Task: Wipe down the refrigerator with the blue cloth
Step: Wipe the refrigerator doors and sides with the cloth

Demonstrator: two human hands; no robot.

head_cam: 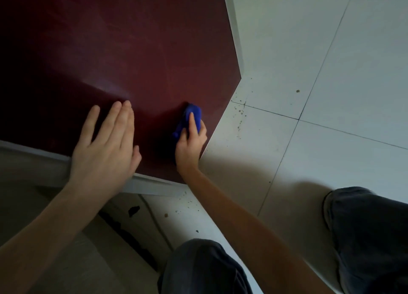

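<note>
Refrigerator [123,51] panel, dark red, faces us; our right hand [191,143] grips the bunched blue cloth [194,115] against its lower corner, while our left hand [106,143] lies flat, fingers spread, beside it.

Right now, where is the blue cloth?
In the head view, the blue cloth is bunched in the right hand, pressed against the dark red refrigerator panel near its lower corner, right of the flat left hand.

Count: one dark red refrigerator [123,51]. One blue cloth [191,119]. Two bare hands, left hand [106,148] and right hand [191,143]. Two knees in dark trousers [371,234].
</note>
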